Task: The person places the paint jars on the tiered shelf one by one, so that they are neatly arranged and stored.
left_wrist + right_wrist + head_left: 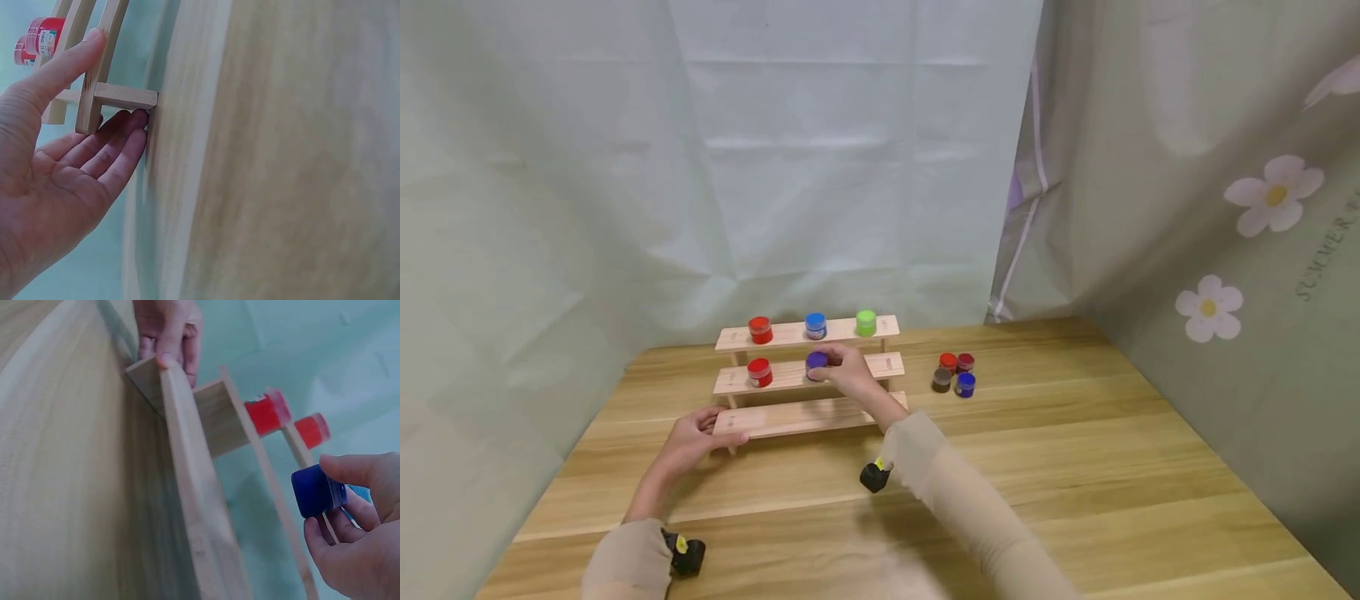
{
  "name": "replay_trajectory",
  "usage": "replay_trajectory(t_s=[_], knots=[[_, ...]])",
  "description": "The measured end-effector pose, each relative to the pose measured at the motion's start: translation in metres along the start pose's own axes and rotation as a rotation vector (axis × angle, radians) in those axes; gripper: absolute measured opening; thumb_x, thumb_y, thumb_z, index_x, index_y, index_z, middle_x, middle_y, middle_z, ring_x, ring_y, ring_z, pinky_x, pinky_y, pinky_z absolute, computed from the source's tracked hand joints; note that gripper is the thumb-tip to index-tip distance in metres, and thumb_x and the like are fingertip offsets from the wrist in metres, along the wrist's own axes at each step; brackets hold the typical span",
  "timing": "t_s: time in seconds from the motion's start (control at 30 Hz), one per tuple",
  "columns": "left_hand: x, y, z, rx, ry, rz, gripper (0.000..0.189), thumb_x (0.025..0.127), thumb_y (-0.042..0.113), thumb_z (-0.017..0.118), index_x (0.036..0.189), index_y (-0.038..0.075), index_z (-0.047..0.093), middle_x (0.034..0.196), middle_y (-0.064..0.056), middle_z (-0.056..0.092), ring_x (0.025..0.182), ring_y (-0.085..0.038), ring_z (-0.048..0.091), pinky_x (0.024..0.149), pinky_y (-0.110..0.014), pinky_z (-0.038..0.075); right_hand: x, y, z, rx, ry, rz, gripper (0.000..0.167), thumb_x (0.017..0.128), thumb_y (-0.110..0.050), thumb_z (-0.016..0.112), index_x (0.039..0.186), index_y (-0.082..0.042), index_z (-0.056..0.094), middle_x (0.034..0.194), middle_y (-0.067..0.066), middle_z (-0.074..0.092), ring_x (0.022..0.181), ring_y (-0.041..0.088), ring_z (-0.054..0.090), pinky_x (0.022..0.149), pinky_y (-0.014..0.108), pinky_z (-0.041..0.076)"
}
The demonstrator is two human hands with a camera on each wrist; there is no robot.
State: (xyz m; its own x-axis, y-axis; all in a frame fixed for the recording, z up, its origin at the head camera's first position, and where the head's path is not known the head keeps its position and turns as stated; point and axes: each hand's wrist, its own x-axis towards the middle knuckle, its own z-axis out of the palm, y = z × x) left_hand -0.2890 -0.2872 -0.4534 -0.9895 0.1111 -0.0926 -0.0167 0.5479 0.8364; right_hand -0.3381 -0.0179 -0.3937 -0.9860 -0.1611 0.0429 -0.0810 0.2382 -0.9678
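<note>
A three-tier wooden display stand (808, 418) stands at the back of the table. My left hand (691, 440) grips the left end of its lowest board, thumb on top and fingers (112, 147) curled around beside the leg. With thumb and fingertips, my right hand (853, 373) pinches a dark blue paint jar (315, 490) at the middle of the second tier. Left of it on that tier sits a red jar (760, 372). The top tier carries another red jar (761, 330), a lighter blue jar (816, 326) and a green jar (866, 323).
Right of the stand, several jars are grouped on the wooden table (1075, 467): a bright red jar (948, 362), a dark red jar (966, 362), a brown jar (942, 381) and a blue jar (966, 385). A pale curtain (850, 167) hangs behind.
</note>
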Motion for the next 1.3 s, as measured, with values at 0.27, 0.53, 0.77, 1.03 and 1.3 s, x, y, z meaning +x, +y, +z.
replay_trajectory(t_s=[0.27,0.53,0.77,1.03,1.3], knots=[[0.0,0.0,-0.001,0.009,0.001,0.016,0.082,0.085,0.031,0.075,0.141,-0.014,0.036,0.142,-0.035,0.045,0.13,-0.044,0.048,0.106,-0.048,0.044,-0.001,0.001,0.007,-0.042,0.003,-0.009,0.041,0.086,-0.007,0.073,0.127,-0.004,0.063,0.125,0.017,0.066,0.117,0.028,0.062,0.097,0.034,0.052],[-0.002,0.002,0.0,-0.005,0.01,0.018,0.081,0.085,0.029,0.076,0.141,-0.014,0.037,0.143,-0.035,0.044,0.132,-0.043,0.047,0.107,-0.049,0.043,0.0,0.004,0.006,-0.072,0.011,-0.023,0.041,0.087,-0.01,0.073,0.127,-0.007,0.064,0.125,0.016,0.066,0.116,0.028,0.062,0.096,0.036,0.053],[-0.002,0.0,0.002,-0.011,0.016,0.018,0.079,0.084,0.029,0.076,0.14,-0.013,0.04,0.141,-0.033,0.047,0.129,-0.041,0.05,0.102,-0.041,0.047,0.003,0.012,0.004,-0.067,0.01,-0.036,0.042,0.088,-0.01,0.071,0.129,-0.008,0.062,0.126,0.015,0.065,0.115,0.028,0.062,0.095,0.035,0.053],[-0.003,0.001,-0.001,-0.009,0.01,0.018,0.08,0.085,0.029,0.076,0.141,-0.014,0.037,0.143,-0.035,0.044,0.131,-0.044,0.047,0.105,-0.047,0.045,0.003,0.011,0.001,-0.079,-0.039,-0.059,0.045,0.088,-0.006,0.07,0.132,-0.006,0.059,0.126,0.015,0.065,0.115,0.027,0.062,0.096,0.033,0.052],[-0.003,0.001,-0.001,-0.019,0.009,0.006,0.08,0.085,0.029,0.076,0.141,-0.012,0.038,0.143,-0.033,0.045,0.132,-0.042,0.047,0.106,-0.047,0.044,-0.002,0.006,-0.008,-0.067,-0.062,-0.032,0.046,0.089,-0.005,0.069,0.133,-0.005,0.057,0.126,0.014,0.065,0.115,0.025,0.061,0.096,0.032,0.052]])
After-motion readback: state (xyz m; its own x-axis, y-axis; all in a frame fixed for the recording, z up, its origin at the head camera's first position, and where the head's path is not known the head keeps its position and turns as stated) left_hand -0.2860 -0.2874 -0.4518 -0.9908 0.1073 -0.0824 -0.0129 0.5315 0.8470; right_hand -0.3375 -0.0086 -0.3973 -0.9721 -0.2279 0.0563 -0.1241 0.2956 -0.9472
